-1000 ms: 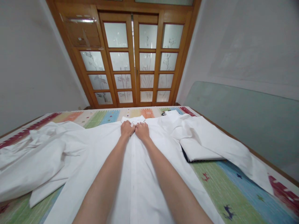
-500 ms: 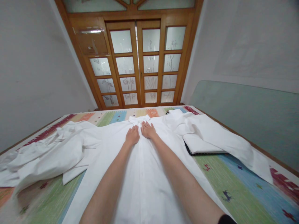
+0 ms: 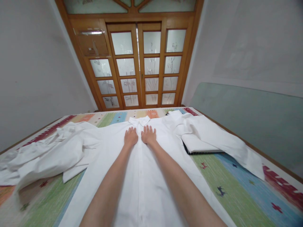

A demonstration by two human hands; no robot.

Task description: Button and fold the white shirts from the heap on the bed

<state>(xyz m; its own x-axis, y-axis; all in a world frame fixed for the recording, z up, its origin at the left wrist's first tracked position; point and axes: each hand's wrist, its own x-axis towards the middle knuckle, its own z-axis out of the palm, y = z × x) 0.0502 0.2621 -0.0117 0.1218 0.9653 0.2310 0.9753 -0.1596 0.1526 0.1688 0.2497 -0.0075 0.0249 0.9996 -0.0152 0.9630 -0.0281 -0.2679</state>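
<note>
A white button-front shirt (image 3: pixel 127 189) lies spread face up, its collar (image 3: pixel 139 121) at the far end. My left hand (image 3: pixel 131 136) rests flat on the chest, just left of the button placket, fingers spread. On the other side of the placket my right hand (image 3: pixel 148 135) also lies flat with fingers apart. Both hands touch the cloth and neither holds anything. The right sleeve (image 3: pixel 222 132) stretches out over a folded white item with a dark edge (image 3: pixel 201 145). At the left, the other sleeve merges with a crumpled heap of white cloth (image 3: pixel 54 151).
Under the shirt is a colourful striped cover (image 3: pixel 213 179) with small figures. A pale green panel (image 3: pixel 241 110) runs along the right side. Wooden doors with glass panes (image 3: pixel 138 63) stand beyond the far edge, between grey walls.
Both hands have slid slightly down from the collar and a little apart. Their fingers are more spread. The view has shifted slightly; the shirt stays laid out.
</note>
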